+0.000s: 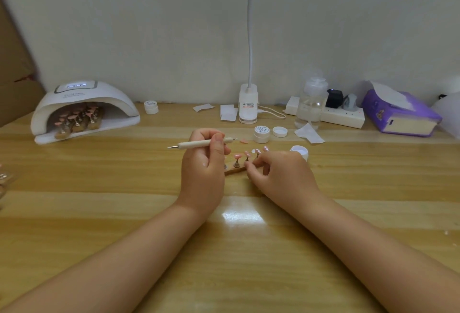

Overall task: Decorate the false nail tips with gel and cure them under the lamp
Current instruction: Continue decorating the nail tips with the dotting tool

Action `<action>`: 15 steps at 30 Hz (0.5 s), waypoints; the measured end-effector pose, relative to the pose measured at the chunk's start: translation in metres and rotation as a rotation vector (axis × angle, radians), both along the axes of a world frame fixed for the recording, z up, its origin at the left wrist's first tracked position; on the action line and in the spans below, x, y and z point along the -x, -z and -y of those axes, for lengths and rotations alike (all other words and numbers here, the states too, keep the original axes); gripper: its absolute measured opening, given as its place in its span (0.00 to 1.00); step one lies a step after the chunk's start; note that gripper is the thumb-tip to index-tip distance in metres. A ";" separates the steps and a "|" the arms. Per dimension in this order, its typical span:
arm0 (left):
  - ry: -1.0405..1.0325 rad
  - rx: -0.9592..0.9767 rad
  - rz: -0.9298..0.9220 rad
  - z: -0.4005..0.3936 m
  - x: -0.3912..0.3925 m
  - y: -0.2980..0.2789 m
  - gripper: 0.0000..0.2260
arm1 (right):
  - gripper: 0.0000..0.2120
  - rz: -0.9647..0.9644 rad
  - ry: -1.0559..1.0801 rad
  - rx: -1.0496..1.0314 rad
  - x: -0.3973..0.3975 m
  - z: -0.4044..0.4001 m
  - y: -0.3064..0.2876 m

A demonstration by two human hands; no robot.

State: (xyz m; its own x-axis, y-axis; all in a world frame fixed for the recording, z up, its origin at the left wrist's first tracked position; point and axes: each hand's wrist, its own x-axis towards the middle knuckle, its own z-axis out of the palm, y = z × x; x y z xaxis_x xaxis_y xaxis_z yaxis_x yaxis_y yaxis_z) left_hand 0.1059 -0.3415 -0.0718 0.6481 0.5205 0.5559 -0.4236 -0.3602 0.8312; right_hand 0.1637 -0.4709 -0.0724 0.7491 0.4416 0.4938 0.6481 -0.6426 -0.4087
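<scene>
My left hand (202, 163) grips a white dotting pen (196, 144) held level above the table, its tip pointing right. In front of both hands lies a wooden holder strip (235, 170) with several pink false nail tips (237, 156) standing on small pegs. My right hand (278, 175) rests at the strip's right end, its curled fingertips touching the strip; part of the strip is hidden behind both hands. One loose pink tip (244, 141) lies on the table behind the strip. An open white gel jar (300, 151) sits just beyond my right hand.
A white curing lamp (84, 108) at the far left holds more strips of pink tips (79, 118). Behind are a closed gel jar (261, 134), a loose lid (279, 131), another jar (151, 107), a desk lamp base (248, 103), a clear pump bottle (311, 103), a power strip (343, 116), a purple tissue pack (400, 113) and wipes (308, 133).
</scene>
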 end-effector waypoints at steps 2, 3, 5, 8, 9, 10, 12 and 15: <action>-0.002 -0.002 0.003 0.000 0.001 0.000 0.07 | 0.12 0.108 0.025 -0.046 0.003 0.005 -0.006; -0.002 -0.003 0.004 0.000 0.001 -0.001 0.08 | 0.12 0.159 0.035 -0.071 0.002 0.010 -0.009; 0.000 -0.003 0.003 0.000 0.002 -0.001 0.08 | 0.11 0.217 0.075 -0.097 -0.007 0.022 -0.016; 0.010 -0.005 0.000 0.000 0.002 -0.002 0.08 | 0.19 0.131 0.201 -0.007 -0.028 0.042 -0.018; 0.011 -0.008 0.001 0.000 0.002 -0.002 0.08 | 0.24 0.064 0.253 0.031 -0.035 0.048 -0.017; 0.013 -0.012 0.002 0.000 0.002 -0.002 0.07 | 0.28 -0.005 0.296 0.057 -0.040 0.054 -0.015; 0.014 -0.014 0.004 0.000 0.002 -0.002 0.06 | 0.34 -0.123 0.347 0.095 -0.049 0.060 -0.011; 0.020 -0.002 0.007 0.000 0.002 -0.002 0.05 | 0.38 -0.268 0.343 0.188 -0.058 0.065 -0.007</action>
State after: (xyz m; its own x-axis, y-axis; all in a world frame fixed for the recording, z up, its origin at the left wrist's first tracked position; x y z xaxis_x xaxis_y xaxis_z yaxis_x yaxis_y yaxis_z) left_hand 0.1036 -0.3413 -0.0702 0.6546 0.5060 0.5617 -0.4365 -0.3536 0.8273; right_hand 0.2220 -0.5357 -0.0656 0.9574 0.2095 0.1988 0.2732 -0.8800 -0.3885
